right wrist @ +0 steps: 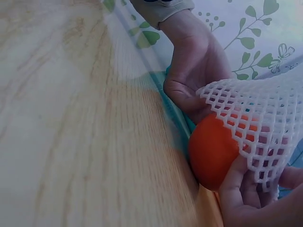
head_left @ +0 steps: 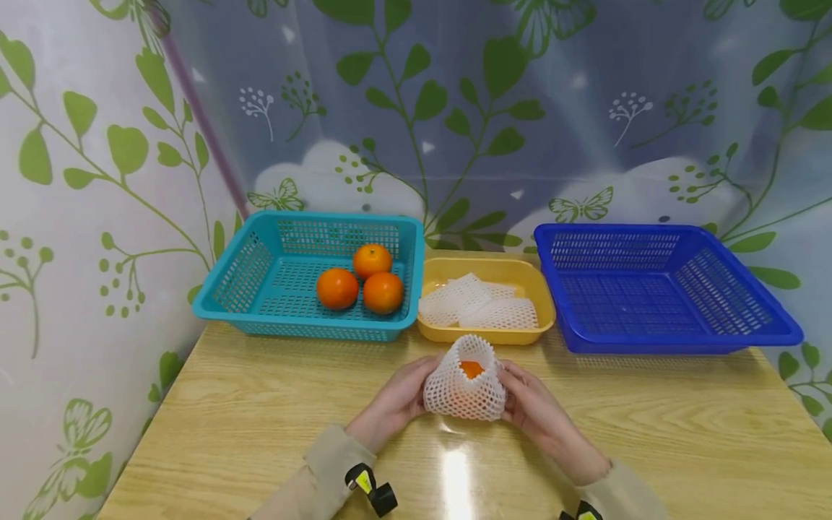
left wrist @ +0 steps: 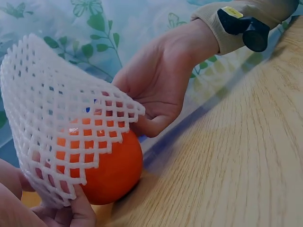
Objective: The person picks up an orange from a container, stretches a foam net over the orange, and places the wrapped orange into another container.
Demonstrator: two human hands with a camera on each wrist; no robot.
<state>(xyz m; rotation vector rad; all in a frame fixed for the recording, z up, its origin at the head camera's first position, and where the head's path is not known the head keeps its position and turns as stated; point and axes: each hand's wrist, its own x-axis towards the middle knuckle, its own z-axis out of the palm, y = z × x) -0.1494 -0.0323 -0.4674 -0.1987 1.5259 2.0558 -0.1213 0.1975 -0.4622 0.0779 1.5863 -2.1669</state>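
Both hands hold a white foam net sleeve (head_left: pixel 455 397) over an orange (left wrist: pixel 118 175) at the table's front middle. My left hand (head_left: pixel 403 397) pinches the sleeve's left edge, while the right hand (head_left: pixel 536 412) grips its opposite edge. Through the net's open top a patch of the fruit shows in the head view. Both wrist views show the orange's lower part bare below the zigzag rim of the net, and its upper part inside. Fingertips of each hand are partly hidden behind the mesh.
Behind the hands, a yellow tray (head_left: pixel 484 336) bears several more foam nets (head_left: pixel 500 314). A teal basket (head_left: pixel 260 289) with three oranges (head_left: pixel 383 293) stands to its left. On its right is a blue basket (head_left: pixel 624 303). A patterned curtain (head_left: pixel 455 144) hangs behind the wooden table (head_left: pixel 260 433).
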